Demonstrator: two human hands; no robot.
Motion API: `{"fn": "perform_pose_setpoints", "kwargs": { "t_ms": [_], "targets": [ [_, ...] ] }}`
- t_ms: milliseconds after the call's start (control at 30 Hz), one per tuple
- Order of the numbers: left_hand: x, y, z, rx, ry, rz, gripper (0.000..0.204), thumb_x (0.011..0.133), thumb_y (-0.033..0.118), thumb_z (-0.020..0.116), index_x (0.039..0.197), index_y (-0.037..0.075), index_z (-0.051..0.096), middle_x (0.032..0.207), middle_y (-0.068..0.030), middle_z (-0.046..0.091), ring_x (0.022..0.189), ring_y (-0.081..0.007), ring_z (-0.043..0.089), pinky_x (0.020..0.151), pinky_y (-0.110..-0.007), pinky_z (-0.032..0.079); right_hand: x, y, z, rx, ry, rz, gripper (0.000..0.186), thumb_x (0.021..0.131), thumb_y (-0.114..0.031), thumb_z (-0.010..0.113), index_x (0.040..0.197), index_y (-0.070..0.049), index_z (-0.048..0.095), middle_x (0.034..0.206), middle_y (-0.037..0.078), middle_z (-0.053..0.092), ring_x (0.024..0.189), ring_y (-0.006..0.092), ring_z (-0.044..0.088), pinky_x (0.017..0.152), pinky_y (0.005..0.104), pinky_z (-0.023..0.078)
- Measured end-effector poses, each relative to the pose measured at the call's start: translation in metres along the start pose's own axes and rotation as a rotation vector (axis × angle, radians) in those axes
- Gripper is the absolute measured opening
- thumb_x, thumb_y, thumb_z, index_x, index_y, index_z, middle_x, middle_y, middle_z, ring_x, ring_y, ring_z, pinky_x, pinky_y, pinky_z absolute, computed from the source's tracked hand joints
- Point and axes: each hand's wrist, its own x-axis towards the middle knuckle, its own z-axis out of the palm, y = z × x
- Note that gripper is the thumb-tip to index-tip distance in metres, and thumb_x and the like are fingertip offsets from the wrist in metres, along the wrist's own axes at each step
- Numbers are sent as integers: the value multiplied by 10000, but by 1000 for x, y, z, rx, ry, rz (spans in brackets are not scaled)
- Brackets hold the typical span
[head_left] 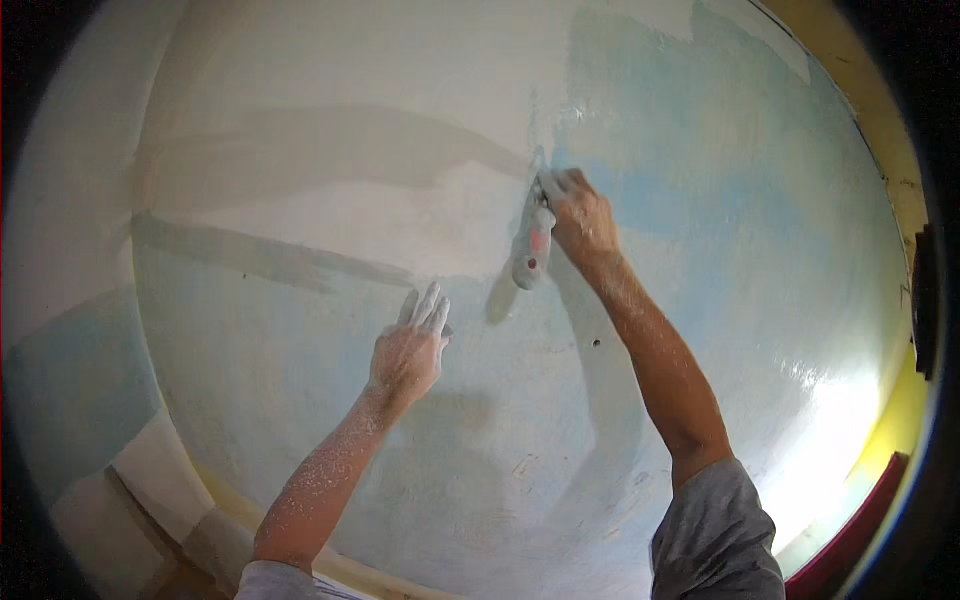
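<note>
My right hand (583, 213) is closed around a plastering trowel (533, 250) caked in pale plaster, with a reddish patch on its handle. Seen nearly edge-on, the trowel is held up against the wall (480, 380), where white filler borders bluish-green paint. My left hand (408, 350), lower and to the left, has its fingers stretched upward toward the wall. White dust coats those fingers and speckles the left forearm. I cannot tell whether the left fingertips touch the surface.
An inside corner and an adjoining wall (75, 370) run along the left. A small dark hole (597, 343) marks the wall under my right forearm. Bright glare falls at lower right, beside a dark red edge (850, 530) and a black object (923, 300).
</note>
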Motion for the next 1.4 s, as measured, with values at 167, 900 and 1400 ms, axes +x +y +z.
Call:
{"fn": "perform_pose_setpoints", "kwargs": {
  "t_ms": [167, 900, 1400],
  "targets": [
    [-7, -7, 8, -44, 32, -28, 499, 931, 225, 600, 1373, 30, 475, 1523, -130, 365, 1380, -361, 379, 1040, -450, 468, 66, 12, -3, -53, 75, -14, 370, 731, 50, 639, 1081, -69, 631, 1096, 90, 659, 1064, 322, 594, 831, 417, 556],
    [-53, -17, 6, -96, -97, -189, 387, 919, 187, 626, 1263, 29, 544, 1390, -161, 506, 1287, -335, 483, 1005, -458, 486, 82, 18, -9, 31, 15, -33, 286, 776, 35, 631, 1050, -45, 633, 1099, 97, 667, 1112, 297, 575, 911, 428, 522],
    [-50, 8, -13, -167, 44, -72, 379, 917, 182, 634, 1254, 34, 544, 1295, -169, 579, 1201, -336, 557, 952, -449, 523, 92, 45, 17, 247, 154, 260, 310, 729, 75, 611, 1023, -23, 631, 1050, 148, 662, 1091, 338, 584, 907, 439, 520]
  ]
}}
